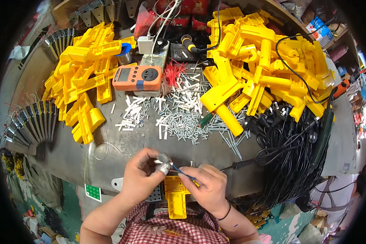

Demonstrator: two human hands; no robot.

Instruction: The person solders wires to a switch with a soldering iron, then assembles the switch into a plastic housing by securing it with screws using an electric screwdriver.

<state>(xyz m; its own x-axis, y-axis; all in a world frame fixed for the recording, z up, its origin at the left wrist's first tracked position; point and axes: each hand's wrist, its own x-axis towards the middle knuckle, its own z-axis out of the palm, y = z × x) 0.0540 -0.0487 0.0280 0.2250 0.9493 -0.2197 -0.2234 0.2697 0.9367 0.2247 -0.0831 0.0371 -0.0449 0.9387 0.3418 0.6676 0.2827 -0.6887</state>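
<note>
A: Both hands are up at the near edge of the worktop. The left hand has taped fingers pinching a small white piece right at the tips.

B: And the right hand?

A: Its fingers are pressed together on a thin blue wire, which runs across to the left hand's fingertips. Just below both hands sits a yellow plastic housing, upright over the checked lap, partly covered by the right hand.

B: What's crowding the worktop beyond that housing?

A: Plenty. Straight beyond it, a spread of silver screws mixed with little white tubes. Farther back, an orange meter and a white power strip. Beyond and left of the housing, a heap of yellow parts; beyond and right, a bigger heap.

B: Anything close on the right?

A: A thick tangle of black cords hangs off the worktop's edge just right of the housing, with a green tool lying across it. Left of the housing, fanned metal blades.
</note>
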